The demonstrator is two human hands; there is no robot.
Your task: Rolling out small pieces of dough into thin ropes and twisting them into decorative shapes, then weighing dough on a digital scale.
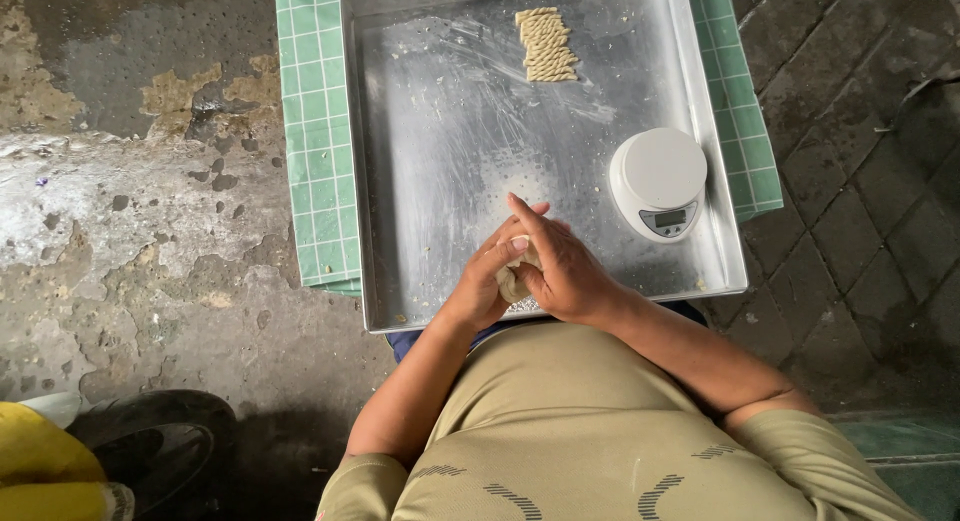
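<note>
Dough piece (pixel 513 281): a small pale lump, pressed between both hands just above the near edge of the metal tray; only a sliver of it shows between the fingers.
Left hand (pixel 484 286): curled around the dough piece from the left, thumb on top; the grip is closed on the dough.
Right hand (pixel 565 271): laid over the dough piece from the right, fingers stretched toward the left hand and overlapping it; its grip is also closed on the dough.
Metal tray (pixel 420 161): a large, shallow, square silver tray with raised rims, its surface smeared and dotted with crumbs of dough.
Twisted dough sticks (pixel 546 44): a neat stack of short, pale, rope-like twists lying side by side near the far edge of the tray, well apart from the hands.
Kitchen scale (pixel 658 181): small, round and white, with a little grey display facing the person; it stands inside the tray by the right rim, near the right hand but not touching it.
Desk (pixel 312 141): a surface of small green tiles with white lines, showing on both sides of the tray that rests on it.
Floor (pixel 130 231): worn, patchy grey concrete to the left; darker paving stones to the right.
Person: seen from above, wearing an olive short-sleeved shirt (pixel 600 441), forearms reaching forward to the tray.
Lower left corner: part of a black tyre (pixel 160 441) and something yellow (pixel 40 466), too cropped to identify.
</note>
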